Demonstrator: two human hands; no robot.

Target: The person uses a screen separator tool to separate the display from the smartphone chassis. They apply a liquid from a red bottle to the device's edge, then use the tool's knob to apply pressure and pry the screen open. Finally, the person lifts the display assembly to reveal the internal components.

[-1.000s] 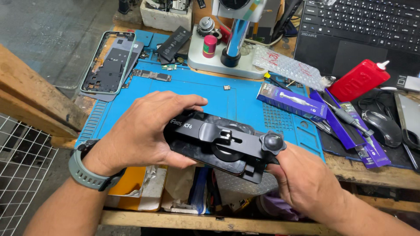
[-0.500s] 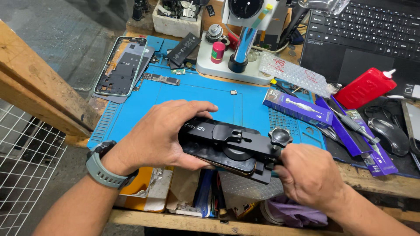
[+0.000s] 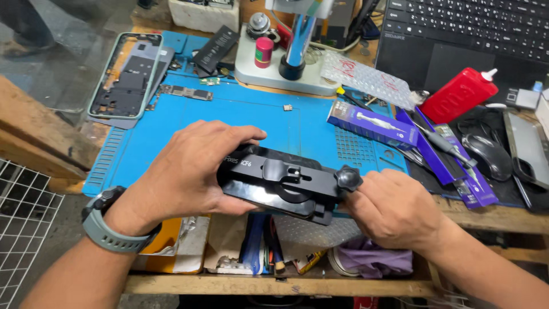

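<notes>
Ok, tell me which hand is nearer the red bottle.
Right. The right hand sits below and left of the red bottle; the left hand is farther left, across the black clamp.

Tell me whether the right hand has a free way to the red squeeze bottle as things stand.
Probably yes, once it lets go. The right hand grips the black clamp fixture; between it and the red squeeze bottle lie only flat blue packets.

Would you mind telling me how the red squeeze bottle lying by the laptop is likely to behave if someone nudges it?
The red squeeze bottle lies on its side, so it cannot tip over. Its body looks flattish rather than round, so it would probably slide or pivot more than roll. It seems to be soft plastic, likely yielding to a firm grip; its white nozzle points toward the laptop.
</notes>
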